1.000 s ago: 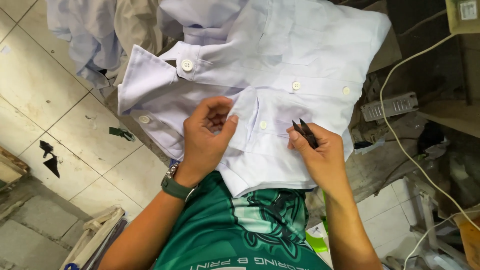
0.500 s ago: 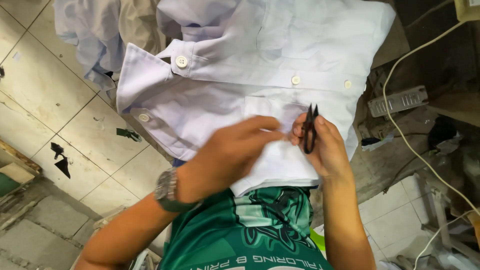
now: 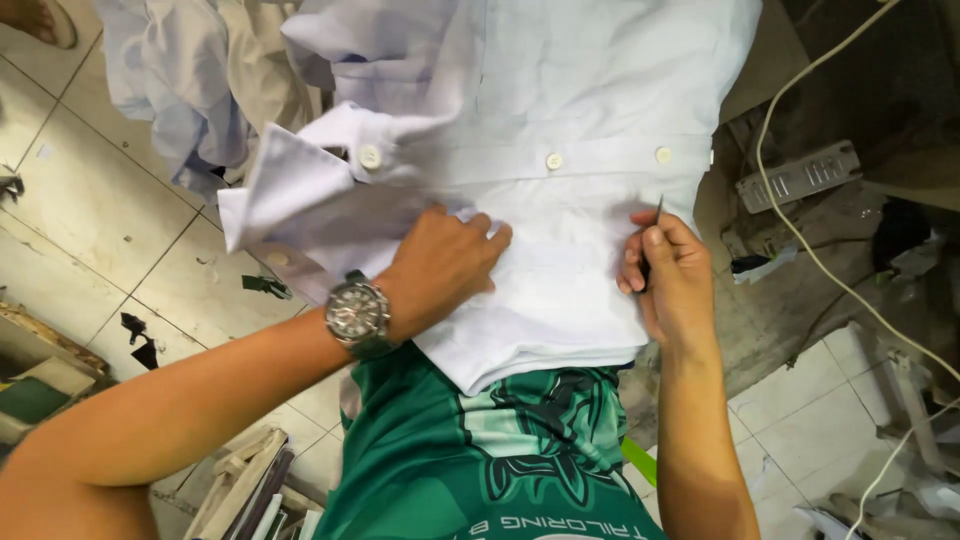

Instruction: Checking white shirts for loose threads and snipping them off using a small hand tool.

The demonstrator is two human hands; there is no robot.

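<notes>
1. Your left hand (image 3: 445,265) lies flat, fingers spread, on the white shirt (image 3: 560,190), which is draped over your lap with its button row running across. Keep that palm pressing so the cloth stays taut where you work.
2. Your right hand (image 3: 670,275) is closed around a small pair of snips (image 3: 656,215); only the dark tip shows above the fist, at the shirt's right edge, just below the nearest button (image 3: 662,155). I cannot tell whether the blades are apart.
3. Bring the tip in shallow and level with the cloth, so it catches only loose thread and never the weave.
4. Slide your left fingers nearer the snips before cutting; slack fabric between the two hands is probably the main risk.
5. Mind the collar (image 3: 300,195) folded under your left wrist, so it doesn't drag the shirt sideways.
</notes>
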